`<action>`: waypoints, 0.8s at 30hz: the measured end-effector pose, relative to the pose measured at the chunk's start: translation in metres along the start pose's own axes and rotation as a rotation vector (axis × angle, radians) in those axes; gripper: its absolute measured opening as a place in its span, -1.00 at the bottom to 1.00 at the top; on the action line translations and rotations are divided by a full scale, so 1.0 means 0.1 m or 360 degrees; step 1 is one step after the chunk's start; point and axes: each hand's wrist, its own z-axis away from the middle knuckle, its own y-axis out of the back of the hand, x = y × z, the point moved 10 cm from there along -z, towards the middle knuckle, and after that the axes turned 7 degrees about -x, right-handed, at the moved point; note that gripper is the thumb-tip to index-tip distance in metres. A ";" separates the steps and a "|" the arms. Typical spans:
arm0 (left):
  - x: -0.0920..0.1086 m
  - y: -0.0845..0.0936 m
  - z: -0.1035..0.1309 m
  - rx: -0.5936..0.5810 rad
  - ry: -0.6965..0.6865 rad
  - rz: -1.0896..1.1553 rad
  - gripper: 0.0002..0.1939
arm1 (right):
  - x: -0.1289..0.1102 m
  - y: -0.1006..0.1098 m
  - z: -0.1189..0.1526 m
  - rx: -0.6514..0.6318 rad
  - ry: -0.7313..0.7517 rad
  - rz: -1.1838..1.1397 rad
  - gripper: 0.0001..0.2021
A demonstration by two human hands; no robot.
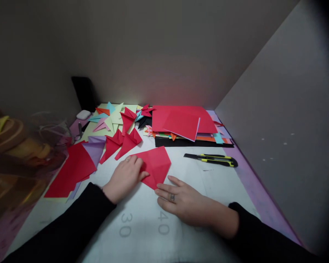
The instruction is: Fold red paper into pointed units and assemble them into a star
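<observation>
A red sheet of origami paper [157, 164] with crease lines lies on the pale mat, its edges angled to several corners. My left hand [128, 175] is on its left side, fingers curled over that edge and thumb resting on the paper. Stretched out flat, my right hand [181, 201] touches the sheet's lower corner with its fingertips. Just beyond my left hand are folded red paper pieces [128, 143]. A black and yellow utility knife [215, 160] lies to the right of the sheet.
Red and purple paper sheets [71, 171] lie at the left. Behind are a paper star [109, 117] and a stack topped with red paper [181, 122]. A black phone [83, 93] leans on the wall above a white case [83, 114]. Grey walls border the table.
</observation>
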 end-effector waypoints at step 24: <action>0.19 -0.21 0.68 -0.0351 0.0072 0.0216 -0.31 | 0.05 -0.13 -0.04 -0.0092 -0.0132 -0.0204 -0.73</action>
